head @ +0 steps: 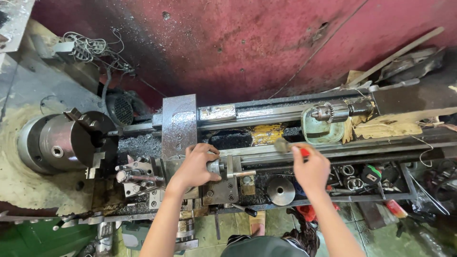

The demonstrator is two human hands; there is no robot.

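Observation:
I look down on a metal lathe. My left hand [197, 165] grips a round silver dial or knob [215, 167] on the carriage apron [223, 183]. My right hand [312, 169] holds a brush with a red handle [304, 152]; its bristle end [281, 145] rests over the lathe bed rail [362, 148]. The three-jaw chuck [66, 140] sits at the left. The tool post [138, 173] stands just left of my left hand.
A drill chuck [331, 112] on the tailstock lies over a clear plastic tub [323, 131] at the upper right. A round handwheel [280, 190] is below the bed. Loose tools and rings [352, 176] fill a tray at the right. A red wall [238, 43] rises behind.

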